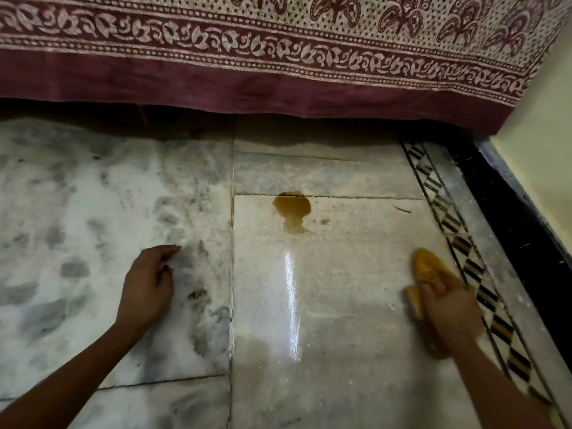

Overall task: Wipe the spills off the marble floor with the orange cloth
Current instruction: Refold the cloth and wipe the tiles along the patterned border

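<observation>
A brown spill (292, 209) lies on the marble floor (346, 274), on the joint between two slabs, with a small trail running toward me. My right hand (448, 308) grips the orange cloth (428, 267) at the right, low over the floor beside the patterned border; both are blurred by motion. The cloth sits well right of and nearer than the spill. My left hand (148, 286) is on the grey-veined slab at the left, fingers loosely bent and holding nothing.
A maroon-and-cream printed bedcover (278, 63) hangs down to just above the floor at the back. A black-and-white diamond inlay strip (464, 249) and a black skirting (520, 218) run along the cream wall at the right. A glossy reflection streak (292, 305) shows mid-floor.
</observation>
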Tool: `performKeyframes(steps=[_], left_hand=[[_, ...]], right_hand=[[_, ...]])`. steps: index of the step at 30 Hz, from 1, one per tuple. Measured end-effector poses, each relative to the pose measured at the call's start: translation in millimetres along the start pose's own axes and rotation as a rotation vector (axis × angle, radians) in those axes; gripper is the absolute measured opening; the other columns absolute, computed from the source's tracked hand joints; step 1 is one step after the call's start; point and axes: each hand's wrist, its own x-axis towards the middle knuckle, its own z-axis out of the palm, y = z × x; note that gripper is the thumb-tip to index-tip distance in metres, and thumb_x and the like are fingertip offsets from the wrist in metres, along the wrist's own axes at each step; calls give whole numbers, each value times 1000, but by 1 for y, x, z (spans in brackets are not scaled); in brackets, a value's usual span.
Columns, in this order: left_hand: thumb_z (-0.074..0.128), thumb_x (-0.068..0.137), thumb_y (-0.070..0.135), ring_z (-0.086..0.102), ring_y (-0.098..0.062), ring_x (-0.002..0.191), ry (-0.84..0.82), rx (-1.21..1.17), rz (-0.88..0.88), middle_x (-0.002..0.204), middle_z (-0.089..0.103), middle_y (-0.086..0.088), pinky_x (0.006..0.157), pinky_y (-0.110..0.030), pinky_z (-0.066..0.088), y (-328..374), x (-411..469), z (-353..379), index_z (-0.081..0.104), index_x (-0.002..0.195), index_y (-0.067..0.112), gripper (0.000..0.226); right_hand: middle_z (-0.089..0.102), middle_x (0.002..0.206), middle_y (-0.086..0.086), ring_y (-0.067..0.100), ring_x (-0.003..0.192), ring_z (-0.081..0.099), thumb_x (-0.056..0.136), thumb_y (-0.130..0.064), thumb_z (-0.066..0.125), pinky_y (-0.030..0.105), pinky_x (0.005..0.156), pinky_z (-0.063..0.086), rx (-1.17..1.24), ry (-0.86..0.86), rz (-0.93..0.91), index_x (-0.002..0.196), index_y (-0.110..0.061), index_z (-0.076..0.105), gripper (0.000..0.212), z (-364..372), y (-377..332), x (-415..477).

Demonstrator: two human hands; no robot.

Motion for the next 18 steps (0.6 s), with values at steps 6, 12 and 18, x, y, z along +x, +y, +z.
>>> performKeyframes(steps=[6,12,18], left_hand=[[50,83,9,44,-43,105,-94,310,79,118,52,-20,86,-47,43,16,10,10,62,114,6,33],[56,84,10,40,-38,111,-131,449,64,125,49,-15,67,-46,49,30,12,10,59,118,9,33],[59,82,8,47,-41,107,-163,484,123,123,54,-17,67,-44,50,25,19,4,62,114,7,32]], right_hand=[[40,129,25,46,111,46,87,-54,48,49,90,42,-52,-5,-28,123,-6,51,60,8,-74,-1],[33,126,8,34,109,41,84,-44,54,42,84,45,-61,-248,-624,123,-24,54,44,40,-186,-123],[45,130,-8,24,103,54,64,-56,50,34,76,52,76,-370,-953,121,-51,52,57,27,-86,-162]])
